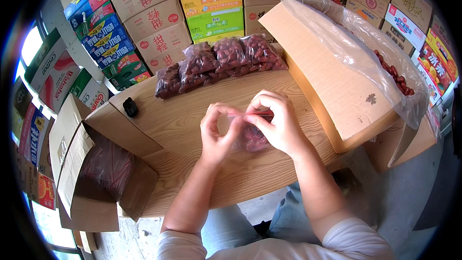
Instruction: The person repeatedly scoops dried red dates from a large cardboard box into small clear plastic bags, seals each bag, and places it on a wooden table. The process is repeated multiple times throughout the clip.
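Observation:
A clear plastic zip bag (252, 139) with dark red dried fruit, apparently jujubes, stands on the wooden table in front of me. My left hand (220, 130) pinches the left part of its red-edged top between thumb and forefinger. Close beside it, my right hand (276, 121) grips the same top edge, its fingertips nearly touching the left ones. Part of the bag is hidden behind the right hand. Filled bags of the same fruit (231, 56) lie piled at the table's far edge.
At the right, a large cardboard box (325, 68) lined with clear plastic holds loose red jujubes (393, 74). An open carton (72, 151) at the left contains plastic bags with red lines (108, 166). A small black object (130, 107) lies on the wooden table (173, 122). Stacked cartons (155, 18) stand beyond.

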`<state>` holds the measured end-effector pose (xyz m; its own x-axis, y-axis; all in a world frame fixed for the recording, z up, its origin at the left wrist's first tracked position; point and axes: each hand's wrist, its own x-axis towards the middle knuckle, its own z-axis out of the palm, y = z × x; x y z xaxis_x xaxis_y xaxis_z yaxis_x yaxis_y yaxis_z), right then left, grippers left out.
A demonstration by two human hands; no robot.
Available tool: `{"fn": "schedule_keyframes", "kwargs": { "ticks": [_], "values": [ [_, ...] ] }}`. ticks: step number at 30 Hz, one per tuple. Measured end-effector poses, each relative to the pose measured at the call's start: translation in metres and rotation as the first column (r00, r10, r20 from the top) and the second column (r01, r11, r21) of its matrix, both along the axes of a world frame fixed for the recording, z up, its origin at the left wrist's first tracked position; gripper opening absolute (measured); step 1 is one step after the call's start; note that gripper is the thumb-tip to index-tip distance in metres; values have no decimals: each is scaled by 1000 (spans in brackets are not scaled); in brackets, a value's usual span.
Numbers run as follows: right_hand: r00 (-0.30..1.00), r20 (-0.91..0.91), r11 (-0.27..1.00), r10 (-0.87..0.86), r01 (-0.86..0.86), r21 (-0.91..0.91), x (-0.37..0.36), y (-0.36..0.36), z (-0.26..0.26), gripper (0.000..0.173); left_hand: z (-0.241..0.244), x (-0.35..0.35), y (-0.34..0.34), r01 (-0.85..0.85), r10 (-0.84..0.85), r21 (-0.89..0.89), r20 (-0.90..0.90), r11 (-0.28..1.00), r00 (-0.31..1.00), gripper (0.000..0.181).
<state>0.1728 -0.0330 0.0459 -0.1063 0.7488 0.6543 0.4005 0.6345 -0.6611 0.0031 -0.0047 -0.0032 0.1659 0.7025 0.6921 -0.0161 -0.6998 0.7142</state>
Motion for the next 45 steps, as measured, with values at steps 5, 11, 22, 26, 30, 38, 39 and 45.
{"fn": "schedule_keyframes", "kwargs": {
  "ticks": [5,11,22,26,30,38,39,45],
  "values": [
    [999,-42,1000,-13,12,-10,0,-2,3,12,-1,-1,-1,-4,3,-44,-3,999,1000,5],
    [998,44,999,-48,47,21,5,-2,2,11,2,-1,0,25,-25,-12,-14,1000,1000,5],
    [999,-30,998,12,-14,-57,17,-4,0,11,2,-5,0,73,-69,-79,55,994,996,5],
    [994,94,996,-55,49,70,10,-7,4,11,2,-3,0,112,-98,-122,109,986,989,6],
    [999,-48,995,15,-20,-98,10,-8,0,10,0,-1,1,132,-128,-146,36,980,991,7],
    [995,-73,997,71,-72,-12,15,-7,-3,12,2,-3,-2,174,-158,-160,108,972,982,11],
    [993,-97,997,65,-68,-24,12,-8,-2,12,0,-4,-2,202,-183,-169,121,965,976,11],
    [996,-52,998,67,-67,-2,19,-7,-5,13,3,-1,-1,161,-164,-179,-2,971,987,11]
  ]
}}
